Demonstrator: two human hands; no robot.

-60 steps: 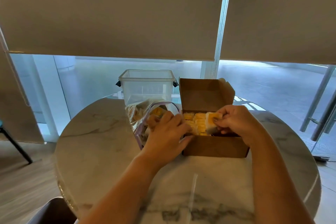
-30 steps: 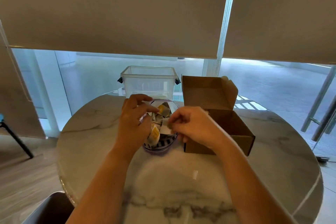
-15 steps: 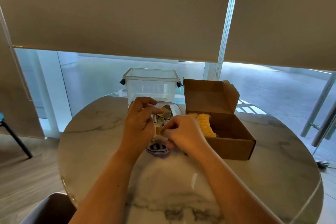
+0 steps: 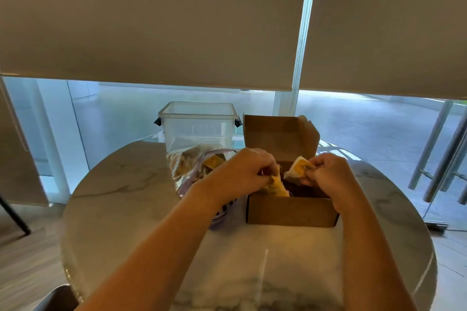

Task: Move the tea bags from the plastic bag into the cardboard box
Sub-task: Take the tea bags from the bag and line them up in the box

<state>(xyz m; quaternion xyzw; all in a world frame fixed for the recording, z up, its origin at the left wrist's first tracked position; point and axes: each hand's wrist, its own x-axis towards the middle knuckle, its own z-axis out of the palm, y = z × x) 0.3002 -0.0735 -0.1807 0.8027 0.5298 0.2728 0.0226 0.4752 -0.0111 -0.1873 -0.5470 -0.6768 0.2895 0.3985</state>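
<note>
Head view: your right hand (image 4: pixel 326 174) and left hand (image 4: pixel 242 171) each pinch 1 tea bag (image 4: pixel 298 168) over the cardboard box (image 4: pixel 290 211); plastic bag (image 4: pixel 192 166) holds more.

- Cardboard box (image 4: pixel 290 212): plain brown, under both hands.
- Tea bag (image 4: pixel 298 168) at the right hand's fingertips: white with a yellow patch.
- Plastic bag (image 4: pixel 192 166) left of the left hand: clear, purple rim, yellow-and-white packets inside.
- Tabletop (image 4: pixel 121 197): white marble, grey veins.
- Container (image 4: pixel 198 125) beyond the hands: clear, dark clips.
</note>
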